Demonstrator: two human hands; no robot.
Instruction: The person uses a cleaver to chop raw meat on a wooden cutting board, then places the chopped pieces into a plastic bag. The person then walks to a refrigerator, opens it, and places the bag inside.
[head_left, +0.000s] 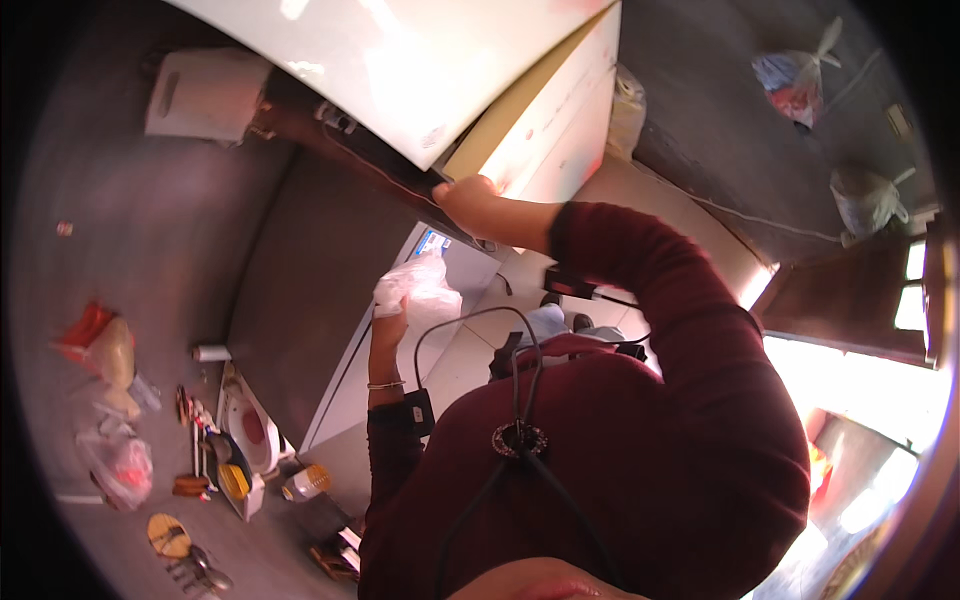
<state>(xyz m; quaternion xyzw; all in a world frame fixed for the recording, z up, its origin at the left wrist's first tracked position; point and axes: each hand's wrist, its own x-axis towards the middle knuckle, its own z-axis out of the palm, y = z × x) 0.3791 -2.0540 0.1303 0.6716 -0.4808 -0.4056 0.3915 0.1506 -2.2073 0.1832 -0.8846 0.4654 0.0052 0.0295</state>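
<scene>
My left hand (394, 315), with a thin bangle on its wrist, holds a crumpled, pale translucent plastic bag (421, 289); the bag covers most of the fingers, and its contents are unclear. My right hand (469, 202) reaches across to the near corner of a white refrigerator door (551, 142). Its fingers curl around the door's edge, partly hidden. The door stands ajar from the white, glare-lit refrigerator top (390, 67), with a yellowish inner edge showing between them.
Left of my left hand is a large box-shaped unit (300, 277) with a dark top and pale front. Bags (120, 465) and utensils (199, 566) hang on the grey wall, near a sink (251, 427). Cords cross my chest; a cable lies on the tiled floor (480, 322).
</scene>
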